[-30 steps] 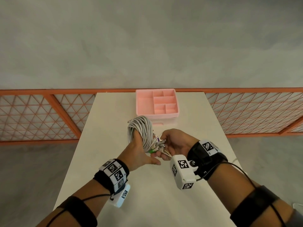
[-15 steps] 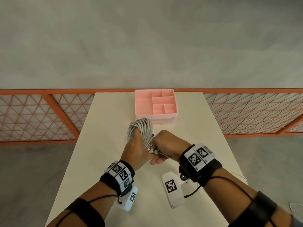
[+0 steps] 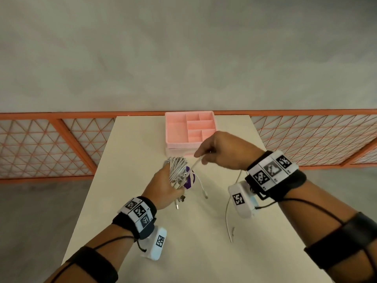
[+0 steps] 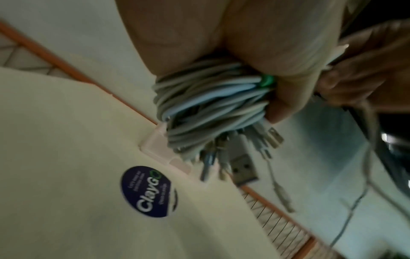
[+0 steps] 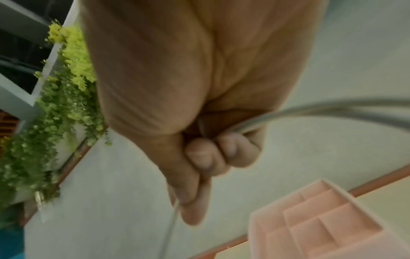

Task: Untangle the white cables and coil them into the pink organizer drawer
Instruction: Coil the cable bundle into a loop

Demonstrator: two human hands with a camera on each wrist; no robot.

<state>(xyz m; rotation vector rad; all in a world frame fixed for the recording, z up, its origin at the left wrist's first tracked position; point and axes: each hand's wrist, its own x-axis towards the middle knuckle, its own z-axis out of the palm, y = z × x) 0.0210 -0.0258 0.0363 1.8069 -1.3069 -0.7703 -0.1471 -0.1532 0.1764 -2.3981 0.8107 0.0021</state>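
Currently left hand point(image 3: 163, 190) grips bundle point(image 3: 177, 170), right hand point(image 3: 222, 150) above-right pinches one cable point(image 3: 195, 165) near drawer point(image 3: 175, 129); hard pull risks tightening tangle or dragging bundle loose.

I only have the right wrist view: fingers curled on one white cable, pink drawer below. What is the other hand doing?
Observer: The left hand grips the cable bundle above the table, plugs dangling below.
Operator: Where does my cable run?
Observer: In the head view the single cable leads from the right hand back down into that bundle.
Operator: Anything in the drawer yet?
Observer: No, every compartment of the pink organizer drawer that shows is empty.
Operator: Anything under the bundle?
Observer: A round purple sticker on the table.
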